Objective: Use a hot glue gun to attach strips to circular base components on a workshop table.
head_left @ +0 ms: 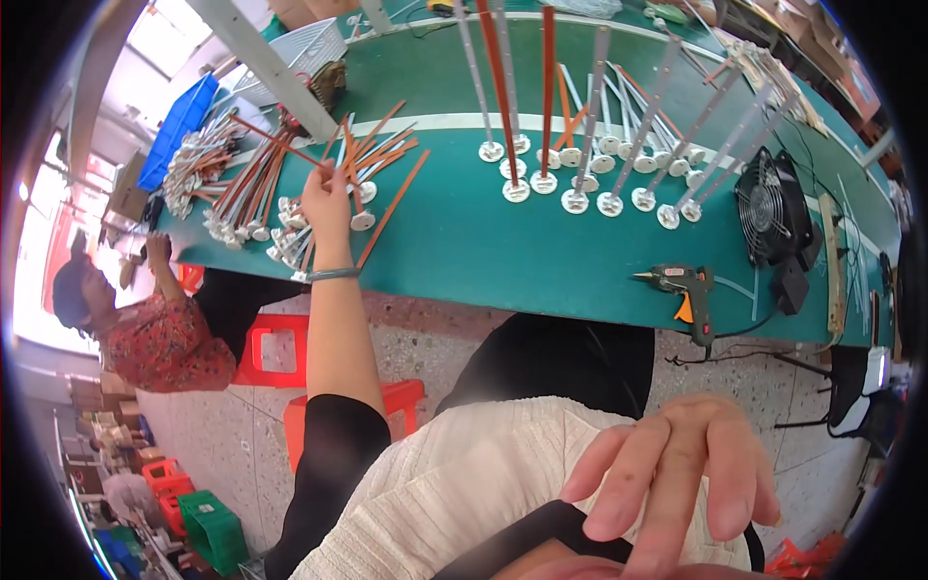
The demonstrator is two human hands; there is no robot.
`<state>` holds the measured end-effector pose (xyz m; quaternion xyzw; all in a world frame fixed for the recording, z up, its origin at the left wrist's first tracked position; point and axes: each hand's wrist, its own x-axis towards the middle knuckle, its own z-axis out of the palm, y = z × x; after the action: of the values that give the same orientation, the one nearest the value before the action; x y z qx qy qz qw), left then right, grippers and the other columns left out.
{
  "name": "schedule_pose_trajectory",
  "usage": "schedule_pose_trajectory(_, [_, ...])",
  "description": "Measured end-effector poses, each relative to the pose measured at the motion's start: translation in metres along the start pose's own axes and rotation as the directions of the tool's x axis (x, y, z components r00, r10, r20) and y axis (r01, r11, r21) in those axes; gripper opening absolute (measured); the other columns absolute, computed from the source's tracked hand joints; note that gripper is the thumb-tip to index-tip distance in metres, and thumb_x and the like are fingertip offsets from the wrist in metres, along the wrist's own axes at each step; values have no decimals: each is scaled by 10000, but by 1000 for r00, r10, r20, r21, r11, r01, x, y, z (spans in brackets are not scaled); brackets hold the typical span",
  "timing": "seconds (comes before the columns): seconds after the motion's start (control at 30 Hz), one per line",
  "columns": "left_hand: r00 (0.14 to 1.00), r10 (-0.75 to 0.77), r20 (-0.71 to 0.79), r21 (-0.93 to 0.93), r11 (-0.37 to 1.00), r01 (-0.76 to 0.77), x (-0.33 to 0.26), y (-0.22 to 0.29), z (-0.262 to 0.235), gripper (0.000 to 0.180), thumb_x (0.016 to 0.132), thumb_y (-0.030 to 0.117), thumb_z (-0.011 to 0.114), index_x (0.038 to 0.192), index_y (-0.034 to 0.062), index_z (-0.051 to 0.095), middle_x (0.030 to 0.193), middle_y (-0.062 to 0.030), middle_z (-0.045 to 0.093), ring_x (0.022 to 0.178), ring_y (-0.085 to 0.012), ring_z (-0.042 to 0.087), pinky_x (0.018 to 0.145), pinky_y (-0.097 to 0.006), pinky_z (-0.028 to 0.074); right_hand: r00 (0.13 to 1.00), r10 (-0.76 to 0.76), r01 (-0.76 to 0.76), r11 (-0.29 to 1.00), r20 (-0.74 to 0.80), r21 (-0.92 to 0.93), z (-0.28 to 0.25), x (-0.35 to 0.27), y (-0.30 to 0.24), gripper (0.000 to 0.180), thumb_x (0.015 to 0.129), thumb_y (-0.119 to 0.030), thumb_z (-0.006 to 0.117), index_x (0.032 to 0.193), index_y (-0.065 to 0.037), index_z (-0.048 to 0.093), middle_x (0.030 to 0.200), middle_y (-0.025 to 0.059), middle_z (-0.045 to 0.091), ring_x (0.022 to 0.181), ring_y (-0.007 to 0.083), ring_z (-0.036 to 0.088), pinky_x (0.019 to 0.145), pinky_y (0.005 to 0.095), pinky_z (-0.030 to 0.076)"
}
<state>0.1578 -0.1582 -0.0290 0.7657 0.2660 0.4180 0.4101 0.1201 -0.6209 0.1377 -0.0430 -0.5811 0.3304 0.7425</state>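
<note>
The left hand (327, 193) pinches the near end of a brown strip (275, 141), far to the left of the glue gun (690, 288). The right hand (691, 459) is closer to the body than the glue gun, its fingers spread and released (I see nothing held in them). Upright sticks (547, 97) stand on round bases (575, 202) beyond the glue gun; the fan (768, 215) is at its farther right.
</note>
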Motion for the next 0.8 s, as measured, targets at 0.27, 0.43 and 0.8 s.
schedule_pose_trajectory(0.27, [971,173,165,-294,949,-119,-43,93,5,205,1020,109,577,1156,-13,670,951,-36,685,780,-71,581,691,-219,491,999,-44,40,991,-25,-130,17,-46,-37,284,1028,-293,522,1186,-74,611,1094,183,723,1132,413,629,1050,582,375])
schedule_pose_trajectory(0.43, [844,234,482,-365,930,-50,-109,135,51,184,1016,109,583,1132,15,691,972,-43,706,821,-92,616,746,-230,500,932,-321,350,916,167,-195,53,-32,-58,226,1000,-184,499,1067,-39,658,1044,164,723,1043,346,659,972,484,465])
schedule_pose_trajectory(0.8, [698,343,629,-346,927,-144,-161,150,93,141,962,38,628,1066,-7,711,1003,-89,695,857,-138,677,751,-253,527,967,253,-174,686,8,-707,21,-98,-81,241,902,-183,564,882,-7,728,929,146,724,880,310,707,846,402,569])
